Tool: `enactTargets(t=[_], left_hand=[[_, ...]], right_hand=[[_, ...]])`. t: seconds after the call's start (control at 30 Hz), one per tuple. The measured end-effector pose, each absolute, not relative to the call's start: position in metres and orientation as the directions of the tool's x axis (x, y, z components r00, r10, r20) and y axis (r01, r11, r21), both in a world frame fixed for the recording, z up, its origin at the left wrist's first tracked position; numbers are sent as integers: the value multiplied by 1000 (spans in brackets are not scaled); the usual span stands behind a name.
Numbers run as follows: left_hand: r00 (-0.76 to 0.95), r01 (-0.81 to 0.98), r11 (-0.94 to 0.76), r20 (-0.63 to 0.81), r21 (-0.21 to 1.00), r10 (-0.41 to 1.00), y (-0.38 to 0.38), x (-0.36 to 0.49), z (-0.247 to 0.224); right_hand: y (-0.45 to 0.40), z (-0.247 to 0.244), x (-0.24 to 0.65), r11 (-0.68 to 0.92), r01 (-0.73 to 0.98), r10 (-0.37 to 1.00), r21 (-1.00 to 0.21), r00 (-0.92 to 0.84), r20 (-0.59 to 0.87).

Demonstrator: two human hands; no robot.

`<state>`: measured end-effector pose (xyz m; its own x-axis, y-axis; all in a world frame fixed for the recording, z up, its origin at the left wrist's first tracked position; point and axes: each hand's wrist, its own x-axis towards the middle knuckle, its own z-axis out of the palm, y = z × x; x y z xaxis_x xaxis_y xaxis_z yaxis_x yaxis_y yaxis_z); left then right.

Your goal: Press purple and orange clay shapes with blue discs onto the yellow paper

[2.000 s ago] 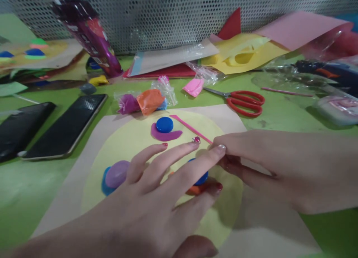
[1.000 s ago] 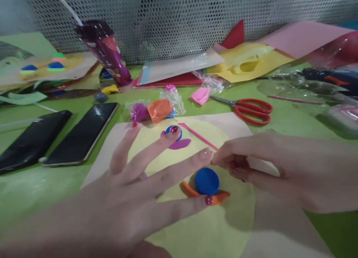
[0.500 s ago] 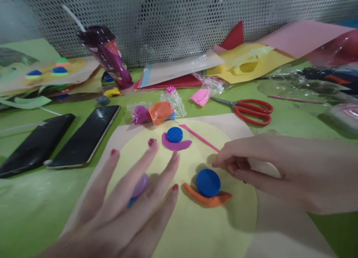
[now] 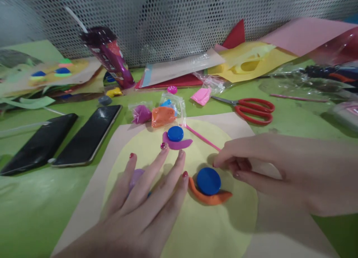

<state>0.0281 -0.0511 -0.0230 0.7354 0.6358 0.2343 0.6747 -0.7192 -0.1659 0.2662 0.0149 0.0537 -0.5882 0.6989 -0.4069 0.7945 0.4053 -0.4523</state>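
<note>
My left hand (image 4: pixel 151 202) spreads its fingers over a yellow paper circle (image 4: pixel 201 228), holding nothing and partly hiding a lilac clay piece (image 4: pixel 135 179). Between the fingers and thumb of my right hand (image 4: pixel 268 168) is a thin pink clay modelling tool (image 4: pixel 203 137). Its far end touches or lies under a clear bag; I cannot tell which. Left of that hand, a blue disc (image 4: pixel 209 181) sits above a curved orange clay strip (image 4: pixel 209 199). A smaller blue disc (image 4: pixel 175 133) rests by a purple clay crescent (image 4: pixel 183 144), near my left fingertips.
Behind the paper lie bagged orange clay (image 4: pixel 163 116), bagged purple clay (image 4: pixel 141 114) and red-handled scissors (image 4: pixel 255 110). Two dark phones (image 4: pixel 88 135) are at the left. A purple cup (image 4: pixel 112 58) with a straw leans near the perforated metal panel (image 4: pixel 173 23). Coloured papers (image 4: pixel 237 66) pile at the back.
My left hand has shifted right, its fingertips now beside the purple crescent and orange strip. The clay bags have moved slightly, showing more blue clay. My right hand stays nearly still.
</note>
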Motion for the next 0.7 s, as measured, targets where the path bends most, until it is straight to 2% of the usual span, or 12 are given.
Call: enactTargets(t=[0.2,0.47,0.63,0.7], left_hand=[[705,700,-699,301,-149,642,-55,32,-25],[731,681,-711,237,-178,640,-55,33,-25],[704,707,-685,272,-175,657,-53,33,-23],[691,718,-677,275,-160,668,-52,34,-24]], right_hand=[[13,51,267,409,792,712,-454,-588,-384],[16,49,269,429,787,694,-443,-601,-396],[16,46,270,464,755,686,-463,-637,-351],[16,43,272,459,774,713,-436,-614,-340]])
